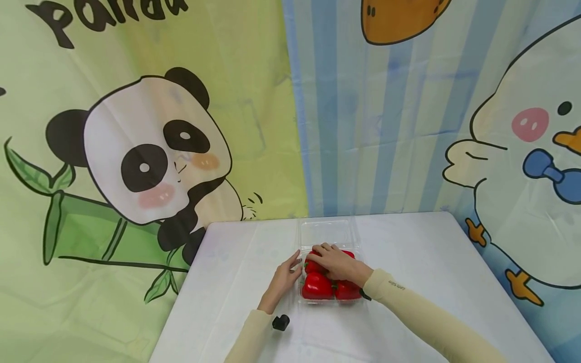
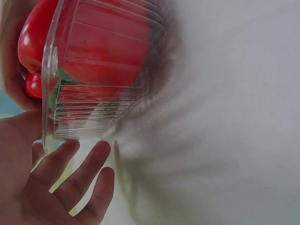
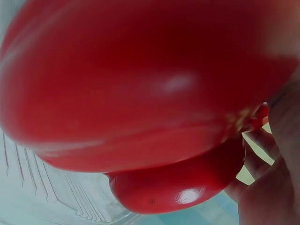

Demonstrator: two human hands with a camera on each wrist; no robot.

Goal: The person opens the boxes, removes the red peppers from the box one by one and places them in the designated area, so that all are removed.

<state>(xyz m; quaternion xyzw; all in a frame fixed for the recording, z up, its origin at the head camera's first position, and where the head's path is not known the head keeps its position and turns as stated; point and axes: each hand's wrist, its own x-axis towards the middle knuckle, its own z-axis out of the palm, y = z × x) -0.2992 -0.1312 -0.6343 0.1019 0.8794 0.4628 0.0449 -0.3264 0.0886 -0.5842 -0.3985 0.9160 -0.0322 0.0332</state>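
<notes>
Red bell peppers (image 1: 317, 286) fill a clear plastic clamshell box (image 1: 330, 302), whose hinged lid (image 1: 328, 233) lies back, away from the person. The right hand (image 1: 338, 263) is over the back of the box and grips a red bell pepper (image 1: 313, 266) at the back left, its fingers curved over the top. Large in the right wrist view, a nearer pepper (image 3: 140, 89) hides part of that hand. At the box's left side is the left hand (image 1: 287, 275). Its spread, relaxed fingers (image 2: 89, 173) stand beside the ribbed wall, the thumb near the rim.
A white tabletop (image 1: 408, 252) extends around the box. Behind it hang cloths printed with a panda (image 1: 150, 151) and a white bird (image 1: 522, 212). Small black devices (image 1: 281, 322) show at the wrists.
</notes>
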